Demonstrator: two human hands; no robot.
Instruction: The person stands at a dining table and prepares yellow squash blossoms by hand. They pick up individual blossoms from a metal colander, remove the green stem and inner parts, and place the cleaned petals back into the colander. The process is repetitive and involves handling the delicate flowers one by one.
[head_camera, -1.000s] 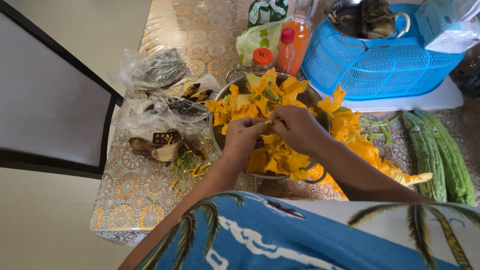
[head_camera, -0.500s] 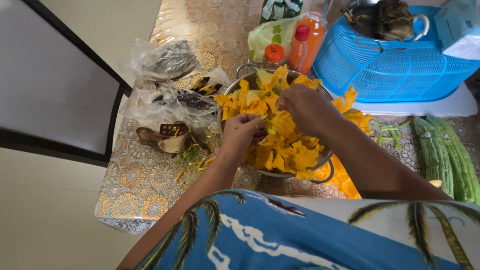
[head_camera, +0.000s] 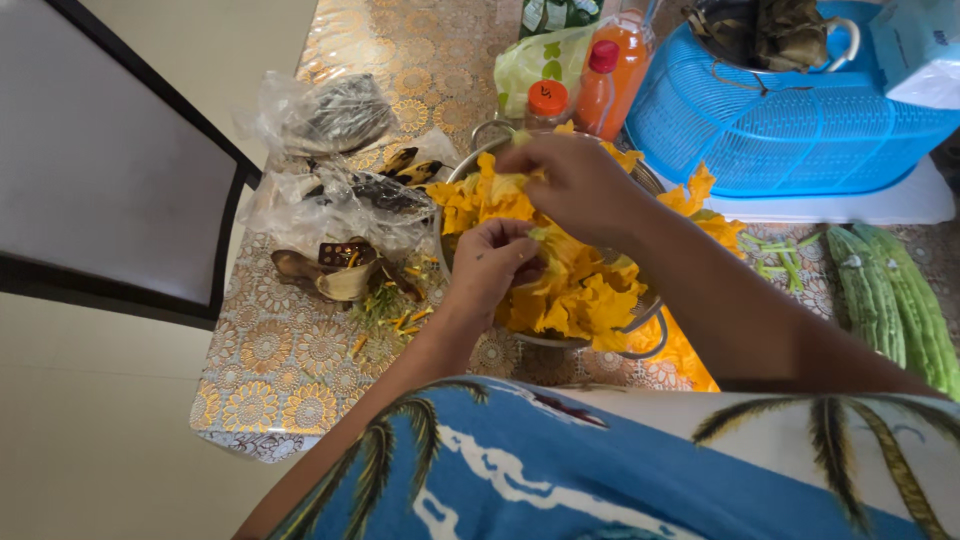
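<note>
Both hands grip yellow blossoms, it seems: left hand closed, right hand pinching; orange bottles at twelve o'clock.

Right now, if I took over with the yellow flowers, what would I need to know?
Left hand: pinching one yellow flower over the bowl.
Right hand: pulling at the same flower from above.
Metal bowl: full of yellow flowers; more lie on the table to its right.
Trimmings: small pile of green and yellow bits left of the bowl.
Done: some bits picked off, judging by the pile.
Left: the flower in hand; how many in the bowl are cleaned cannot be told.
</note>
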